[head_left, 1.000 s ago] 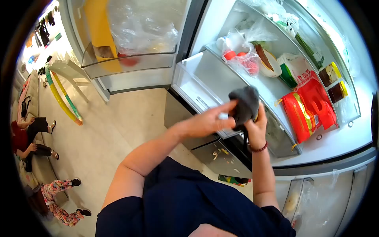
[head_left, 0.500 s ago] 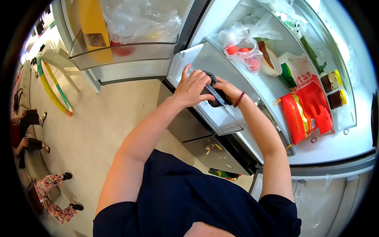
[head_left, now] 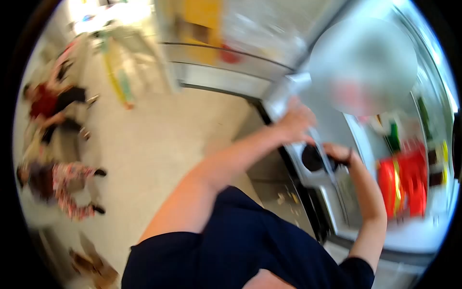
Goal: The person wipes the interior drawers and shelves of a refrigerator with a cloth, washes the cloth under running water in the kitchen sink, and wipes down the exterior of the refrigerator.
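Both hands are at a clear drawer (head_left: 330, 166) pulled out low in the fridge. My left hand (head_left: 295, 121) is over the drawer's upper edge, its fingers smeared by motion. My right hand (head_left: 338, 152), a bracelet on its wrist, is closed on a dark cloth (head_left: 313, 158) beside the drawer's front panel. Part of the cloth shows as a dark round patch near the panel. How much of it lies inside the drawer cannot be made out.
Red packages (head_left: 402, 183) and yellow-lidded jars (head_left: 443, 156) stand on fridge shelves. The open door (head_left: 221, 77) holds bags in its bin. A pale round blur covers the upper right. Two people sit at the far left, near a yellow-green hoop (head_left: 113, 79).
My hands have gone from holding the cloth up in front of the fridge to the drawer's edge. Lately the view has swung, shifting the scene rightward and blurring it.
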{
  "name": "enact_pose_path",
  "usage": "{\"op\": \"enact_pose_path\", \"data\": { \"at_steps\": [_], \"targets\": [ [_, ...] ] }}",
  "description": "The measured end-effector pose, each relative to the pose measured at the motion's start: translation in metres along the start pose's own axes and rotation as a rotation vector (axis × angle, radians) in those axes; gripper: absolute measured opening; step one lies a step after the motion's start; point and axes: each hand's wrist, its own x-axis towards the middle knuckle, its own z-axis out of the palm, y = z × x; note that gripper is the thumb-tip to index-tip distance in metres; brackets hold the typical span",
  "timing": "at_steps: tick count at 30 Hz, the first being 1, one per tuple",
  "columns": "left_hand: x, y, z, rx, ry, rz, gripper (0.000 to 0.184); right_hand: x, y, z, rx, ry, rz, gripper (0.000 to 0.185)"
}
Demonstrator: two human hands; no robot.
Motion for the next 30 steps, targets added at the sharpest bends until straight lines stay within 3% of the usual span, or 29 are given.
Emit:
{"op": "enact_pose_path", "data": {
  "at_steps": [2,4,5,6,7,9,11,12,16,19,20,23,30],
  "targets": [
    [-0.003,-0.006,0.023,0.008,0.084,0.048,0.06,0.026,-0.015,0.011,-0.092,0.022,-0.185,0.05],
    [0.001,-0.004,0.026,0.1,0.003,0.04,0.062,0.053,-0.022,0.007,-0.032,0.02,-0.337,0.059],
    [0.006,0.011,0.008,0.105,-0.155,-0.037,0.065,0.071,-0.017,0.001,-0.192,0.099,-0.46,0.066],
    [0.0,0.009,0.021,0.153,-0.029,0.001,0.067,0.079,-0.019,-0.001,-0.214,0.147,-0.516,0.065],
    [0.0,0.008,0.034,0.188,0.093,0.056,0.069,0.082,-0.025,0.002,-0.133,0.164,-0.526,0.064],
    [0.001,0.012,0.024,0.107,0.077,0.05,0.077,0.077,-0.035,0.009,0.164,0.168,-0.493,0.063],
    [0.001,0.003,0.022,0.025,0.059,0.066,0.101,0.072,-0.046,0.015,0.427,0.148,-0.461,0.061],
    [-0.001,0.002,0.017,0.077,0.067,0.086,0.104,0.065,-0.048,0.018,0.496,0.133,-0.45,0.06],
    [0.001,0.01,0.008,0.08,-0.022,0.053,0.105,0.014,-0.053,0.028,0.44,0.046,-0.444,0.056],
    [0.003,0.007,0.014,0.11,-0.006,0.066,0.103,-0.009,-0.032,0.016,0.458,0.111,-0.261,0.053],
    [0.004,0.013,0.006,0.1,-0.109,0.006,0.107,-0.011,-0.027,0.015,0.437,0.123,-0.281,0.051],
    [0.001,0.011,0.012,0.111,-0.056,0.01,0.113,-0.016,-0.043,0.024,0.481,0.152,-0.256,0.053],
    [0.001,0.017,0.002,0.067,-0.07,-0.018,0.119,0.022,-0.047,0.022,0.718,0.241,-0.318,0.039]
  ]
}}
